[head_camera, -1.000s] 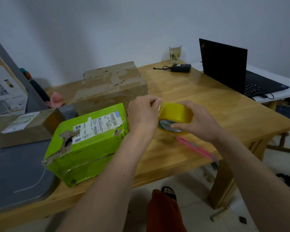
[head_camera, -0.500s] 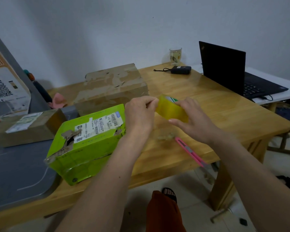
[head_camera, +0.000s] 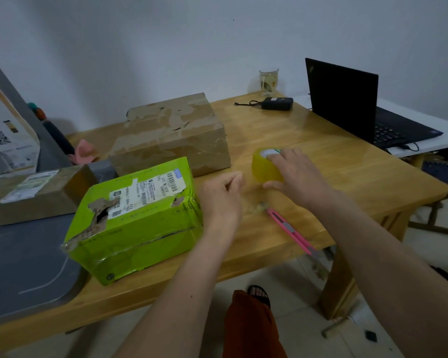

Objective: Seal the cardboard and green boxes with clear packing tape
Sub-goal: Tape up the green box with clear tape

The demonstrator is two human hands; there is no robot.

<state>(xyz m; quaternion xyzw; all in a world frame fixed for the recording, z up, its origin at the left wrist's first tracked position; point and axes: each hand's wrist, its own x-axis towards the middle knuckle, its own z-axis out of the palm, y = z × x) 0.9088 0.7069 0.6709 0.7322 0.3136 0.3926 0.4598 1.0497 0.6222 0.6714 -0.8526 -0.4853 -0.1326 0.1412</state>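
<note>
Tape sits right of centre, gripped by the right hand; left hand pinches its loose end (barely visible) beside the green box, carton behind, bare table beyond.

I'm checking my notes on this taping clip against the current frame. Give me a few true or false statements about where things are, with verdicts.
1. The right hand grips the tape roll. True.
2. The pink utility knife lies on top of the green box. False: it lies on the table, right of that box.
3. The cardboard box sits behind the green box. True.
4. The laptop is closed. False: its lid stands open.
5. The left hand rests flat on the cardboard box. False: it is beside the green box, fingers curled as if pinching something.
</note>
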